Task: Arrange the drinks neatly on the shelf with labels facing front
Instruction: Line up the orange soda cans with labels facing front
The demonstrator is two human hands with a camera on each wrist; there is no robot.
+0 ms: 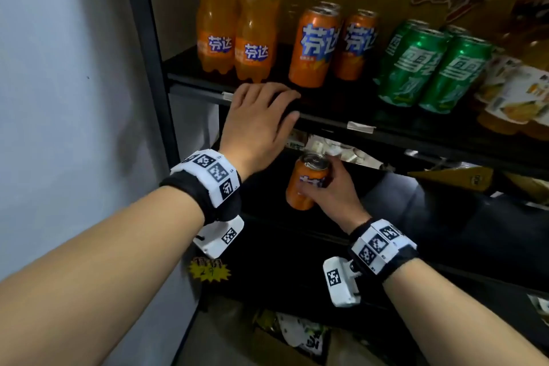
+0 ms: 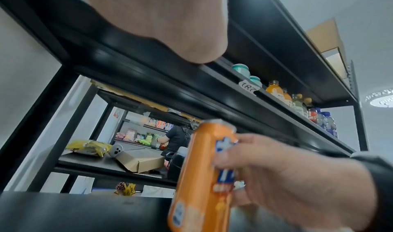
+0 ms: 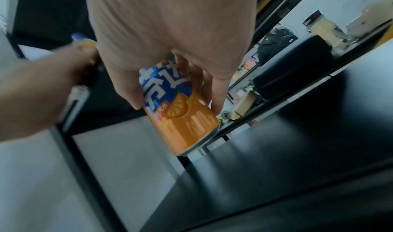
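**Desk:** Hands first: what is each doing, and where is the can?

**Photographer:** Right hand (image 1: 328, 192) grasps an orange can (image 1: 306, 181) round its side, thumb and fingers curled on it, below the drinks shelf (image 1: 326, 122) and in front of the dark lower shelf. The can is upright, tilted a little. Left hand (image 1: 261, 116) lies flat over the shelf's front edge, fingers straight, holding nothing.

**Desk:** How should the step go, by your reading?

**Photographer:** Lift the can clear of the shelf lip, then set it down with the other orange cans (image 1: 316, 47), turning it so the blue-and-white lettering faces out as theirs does. The right wrist view shows the label under the palm, so a twist of the wrist is probably needed. The grip should stay on the side, not the top.

**Desk:** What is around, and what gets in the way?

**Photographer:** Orange bottles (image 1: 234, 30) stand at the left, green cans (image 1: 430, 71) to the right, juice bottles (image 1: 511, 98) past them. The resting left hand covers the open front just before the orange cans, and may need to move. The neighbouring cans stand close, so a careless placement could knock one.
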